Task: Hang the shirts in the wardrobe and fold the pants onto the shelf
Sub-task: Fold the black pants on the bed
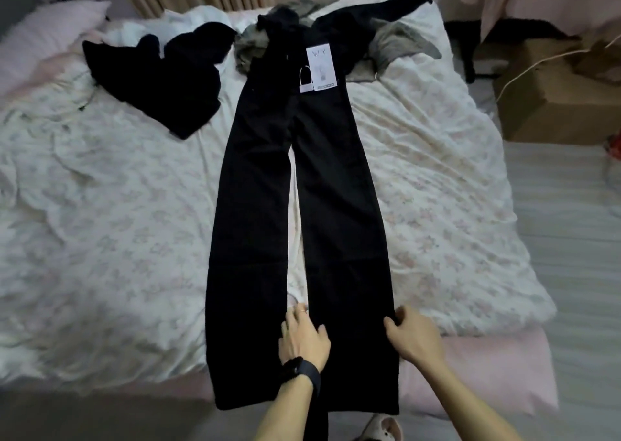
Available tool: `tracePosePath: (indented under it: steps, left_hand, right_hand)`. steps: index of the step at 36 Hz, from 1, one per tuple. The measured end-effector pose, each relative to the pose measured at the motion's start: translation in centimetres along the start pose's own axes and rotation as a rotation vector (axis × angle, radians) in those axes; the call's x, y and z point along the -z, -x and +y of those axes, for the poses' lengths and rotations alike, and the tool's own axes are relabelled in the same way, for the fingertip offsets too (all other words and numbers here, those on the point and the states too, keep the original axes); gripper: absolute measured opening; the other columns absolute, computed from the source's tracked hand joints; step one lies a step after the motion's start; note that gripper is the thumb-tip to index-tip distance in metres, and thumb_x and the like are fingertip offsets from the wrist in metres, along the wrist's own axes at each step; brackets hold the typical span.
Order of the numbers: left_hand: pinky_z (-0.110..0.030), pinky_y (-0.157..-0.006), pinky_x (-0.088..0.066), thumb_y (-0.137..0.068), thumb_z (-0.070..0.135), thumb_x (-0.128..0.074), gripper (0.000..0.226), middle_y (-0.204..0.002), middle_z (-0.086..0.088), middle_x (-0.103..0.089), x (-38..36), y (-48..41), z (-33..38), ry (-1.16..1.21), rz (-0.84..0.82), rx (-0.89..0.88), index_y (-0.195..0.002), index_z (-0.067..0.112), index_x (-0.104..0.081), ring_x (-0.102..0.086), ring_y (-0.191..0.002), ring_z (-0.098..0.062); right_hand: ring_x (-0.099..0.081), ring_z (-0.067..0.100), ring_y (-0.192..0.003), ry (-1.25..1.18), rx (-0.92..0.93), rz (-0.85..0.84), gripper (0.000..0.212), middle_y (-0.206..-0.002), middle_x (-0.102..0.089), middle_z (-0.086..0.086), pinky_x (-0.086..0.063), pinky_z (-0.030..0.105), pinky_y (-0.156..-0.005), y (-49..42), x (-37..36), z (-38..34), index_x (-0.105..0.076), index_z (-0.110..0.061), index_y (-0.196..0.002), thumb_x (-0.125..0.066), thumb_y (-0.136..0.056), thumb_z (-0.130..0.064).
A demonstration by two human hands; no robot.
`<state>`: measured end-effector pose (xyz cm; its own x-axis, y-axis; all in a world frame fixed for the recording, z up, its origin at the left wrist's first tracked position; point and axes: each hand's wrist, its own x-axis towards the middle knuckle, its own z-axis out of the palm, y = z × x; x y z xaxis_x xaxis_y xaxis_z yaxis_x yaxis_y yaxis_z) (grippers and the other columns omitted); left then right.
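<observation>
Black pants lie flat along the bed, waist at the far end, both legs running toward me and hanging over the near edge. A white paper tag lies on the waist. My left hand rests flat across the gap between the legs, fingers straight, a dark watch on the wrist. My right hand pinches the outer edge of the right leg with curled fingers. A crumpled black garment lies at the far left of the bed. A black long-sleeved top and a grey garment lie beyond the waist.
The bed carries a white floral quilt over a pink sheet. A pink pillow sits at the far left. Cardboard boxes stand on the floor to the right. A slipper shows below, near the bed's edge.
</observation>
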<state>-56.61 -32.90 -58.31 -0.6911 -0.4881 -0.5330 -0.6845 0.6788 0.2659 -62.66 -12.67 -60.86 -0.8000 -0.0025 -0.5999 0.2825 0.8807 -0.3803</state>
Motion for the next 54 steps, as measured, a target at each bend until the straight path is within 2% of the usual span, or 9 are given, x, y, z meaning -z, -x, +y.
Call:
tracePosePath:
  steps: [9, 13, 17, 25, 33, 37, 44, 49, 54]
  left_hand:
    - [-0.054, -0.104, -0.035, -0.084, 0.076, -0.047, 0.069, -0.134, 0.001, -0.042, -4.9, 2.2, 7.6, -0.061, -0.018, -0.109, -0.129, 0.023, -0.049, -0.039, -0.130, -0.030]
    - [-0.073, -0.109, -0.015, -0.084, 0.080, -0.045, 0.089, -0.159, -0.003, -0.017, -8.1, 2.6, 9.2, -0.103, -0.112, -0.050, -0.150, 0.022, -0.034, 0.000, -0.151, -0.042]
    - [-0.078, -0.104, 0.005, -0.095, 0.060, -0.046, 0.075, -0.167, -0.008, 0.007, -9.8, 2.7, 9.0, -0.204, -0.156, -0.075, -0.156, 0.022, -0.024, 0.052, -0.124, -0.048]
    - [-0.070, -0.113, -0.015, -0.094, 0.027, -0.054, 0.035, -0.160, 0.003, -0.023, -8.7, 3.7, 6.5, -0.157, -0.047, -0.134, -0.128, 0.025, -0.060, -0.009, -0.152, -0.039]
    - [-0.033, -0.078, -0.050, -0.084, 0.024, -0.057, 0.019, -0.107, 0.001, -0.064, -5.0, 4.9, 1.5, 0.399, -0.115, 0.124, -0.102, 0.027, -0.059, -0.061, -0.094, -0.025]
    - [-0.028, -0.063, -0.046, -0.086, 0.020, -0.058, 0.007, -0.085, 0.002, -0.069, -0.9, 5.5, -3.8, 0.539, -0.074, 0.159, -0.085, 0.027, -0.060, -0.063, -0.077, -0.021]
    - [-0.025, -0.051, -0.033, -0.100, -0.002, -0.050, 0.020, -0.074, -0.001, -0.061, 4.9, 3.0, -16.4, 0.817, -0.151, 0.190, -0.103, 0.009, -0.067, -0.048, -0.052, -0.011]
    - [-0.029, -0.063, -0.028, -0.100, -0.010, -0.043, 0.023, -0.089, -0.017, -0.050, 5.3, 0.1, -23.3, 0.736, -0.248, 0.265, -0.095, 0.008, -0.056, -0.042, -0.072, -0.021]
    - [-0.023, -0.061, -0.037, -0.099, -0.002, -0.051, 0.022, -0.071, -0.001, -0.051, 2.3, -1.7, -26.9, 0.551, -0.335, 0.255, -0.082, 0.011, -0.057, -0.048, -0.066, -0.016]
  right_hand:
    - [-0.051, 0.000, -0.073, -0.248, 0.158, 0.097, 0.030, -0.087, -0.056, -0.015, -0.037, 0.023, -0.059, -7.4, 5.1, -6.9, -0.048, -0.025, -0.105, -0.061, -0.092, -0.048]
    - [-0.049, 0.003, -0.072, -0.228, 0.086, 0.026, 0.044, -0.086, -0.052, -0.012, -0.038, 0.026, -0.057, -9.9, 5.8, -7.6, -0.043, -0.021, -0.105, -0.064, -0.089, -0.055]
    - [-0.065, 0.018, -0.061, -0.210, 0.088, 0.007, 0.038, -0.078, -0.070, 0.004, -0.050, 0.031, -0.050, -10.5, 5.3, -8.0, -0.060, -0.012, -0.081, -0.069, -0.090, -0.047]
    - [-0.055, 0.007, -0.070, -0.198, 0.100, 0.067, 0.024, -0.078, -0.062, -0.007, -0.036, 0.026, -0.053, -9.9, 4.8, -6.5, -0.053, -0.028, -0.078, -0.066, -0.092, -0.042]
    - [-0.058, 0.017, -0.075, -0.336, 0.099, 0.206, 0.020, -0.083, -0.063, 0.000, -0.045, 0.036, -0.063, -6.4, 4.2, -8.5, -0.052, -0.016, -0.094, -0.056, -0.095, -0.035]
    - [-0.058, 0.016, -0.073, -0.464, 0.182, 0.287, 0.018, -0.081, -0.062, -0.002, -0.039, 0.033, -0.059, -2.3, 3.0, -13.5, -0.049, -0.020, -0.087, -0.052, -0.093, -0.036]
    - [-0.054, 0.013, -0.063, -0.281, 0.445, 0.112, 0.020, -0.071, -0.057, -0.004, -0.032, 0.031, -0.051, 2.3, -1.7, -24.8, -0.041, -0.023, -0.080, -0.051, -0.093, -0.033]
    - [-0.059, 0.016, -0.064, -0.126, 0.457, -0.054, 0.014, -0.078, -0.062, 0.000, -0.036, 0.029, -0.050, 1.5, -7.7, -29.9, -0.050, -0.020, -0.098, -0.051, -0.096, -0.033]
    - [-0.060, 0.018, -0.069, -0.067, 0.449, -0.074, 0.021, -0.084, -0.062, 0.000, -0.040, 0.031, -0.053, -0.8, -12.6, -30.6, -0.050, -0.018, -0.113, -0.050, -0.100, -0.034]
